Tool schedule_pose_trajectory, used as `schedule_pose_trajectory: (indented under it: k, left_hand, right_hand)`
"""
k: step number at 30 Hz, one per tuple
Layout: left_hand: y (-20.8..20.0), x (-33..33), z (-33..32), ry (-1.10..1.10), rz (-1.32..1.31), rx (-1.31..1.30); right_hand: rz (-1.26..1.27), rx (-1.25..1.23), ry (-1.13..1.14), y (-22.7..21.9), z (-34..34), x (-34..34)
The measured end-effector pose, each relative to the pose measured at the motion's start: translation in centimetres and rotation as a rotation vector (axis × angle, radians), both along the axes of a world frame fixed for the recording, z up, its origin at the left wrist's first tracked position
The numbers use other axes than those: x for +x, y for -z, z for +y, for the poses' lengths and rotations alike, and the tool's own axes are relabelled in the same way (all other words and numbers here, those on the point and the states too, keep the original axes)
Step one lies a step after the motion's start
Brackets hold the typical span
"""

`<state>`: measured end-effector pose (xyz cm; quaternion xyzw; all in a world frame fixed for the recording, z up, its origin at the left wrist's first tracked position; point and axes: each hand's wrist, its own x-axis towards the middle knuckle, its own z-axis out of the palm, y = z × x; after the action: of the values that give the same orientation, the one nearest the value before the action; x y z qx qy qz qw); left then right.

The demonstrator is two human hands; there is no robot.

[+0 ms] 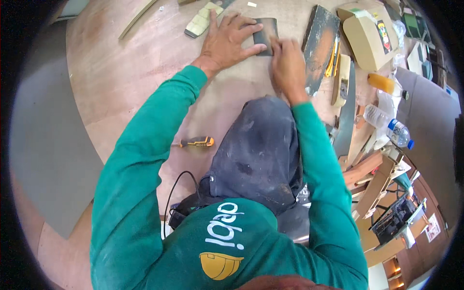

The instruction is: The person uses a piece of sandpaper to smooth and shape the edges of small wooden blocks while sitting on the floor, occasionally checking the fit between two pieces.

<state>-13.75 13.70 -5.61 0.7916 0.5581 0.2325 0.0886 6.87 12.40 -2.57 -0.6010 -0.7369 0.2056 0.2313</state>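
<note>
A small dark rectangular sheet (265, 30) lies flat on the pale wooden surface at the far middle. My left hand (229, 41) rests with fingers spread, the fingertips and thumb pressing on the sheet's left side. At the sheet's right edge my right hand (289, 63) has its fingers curled together, and whatever they grip is hidden and slightly blurred. Just beyond my left hand is a pale tool-like block with a dark end (197, 26), partly covered by that hand. Right of my right hand lies a worn dark board (319, 48) with brown smears.
A yellow-and-black screwdriver (197, 141) lies left of my knee. Yellow cutters (332, 58), a wooden hand plane (342, 79), a cardboard box (360, 38), an orange bottle (380, 83) and a clear water bottle (377, 116) line the right. A grey sheet (43, 116) covers the left.
</note>
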Motion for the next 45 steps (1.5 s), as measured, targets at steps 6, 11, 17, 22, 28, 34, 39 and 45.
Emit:
schedule_pose_trajectory:
  k: [6,11,17,22,28,34,39,45]
  left_hand:
    - [-0.6,1.4,0.2,0.04,-0.001,0.023]
    - [0.2,0.1,-0.1,0.029,0.015,-0.012]
    - [-0.6,1.4,0.4,0.048,0.025,0.058]
    - [-0.2,-0.1,-0.4,-0.012,0.026,0.028]
    - [-1.0,0.9,0.3,0.04,0.012,0.005]
    - [-0.6,0.3,-0.5,-0.004,0.025,0.029]
    - [-1.1,1.2,0.1,0.05,-0.006,-0.001]
    - [-0.1,0.1,0.0,-0.001,0.014,0.029]
  right_hand:
    - [-0.067,0.186,0.001,1.9,6.3,-0.4]
    - [-0.01,0.019,0.024,0.5,0.0,0.1]
    - [-0.046,0.2,0.025,1.4,7.5,-1.3]
    - [-0.023,0.052,-0.06,0.0,-0.7,0.3]
    - [-0.065,0.233,-0.039,1.3,5.9,-1.2]
    - [0.008,0.016,-0.034,0.3,-0.2,0.4]
    - [-0.088,0.155,-0.008,0.5,6.6,-1.6]
    - [0.044,-0.106,-0.018,-0.5,-1.7,0.8]
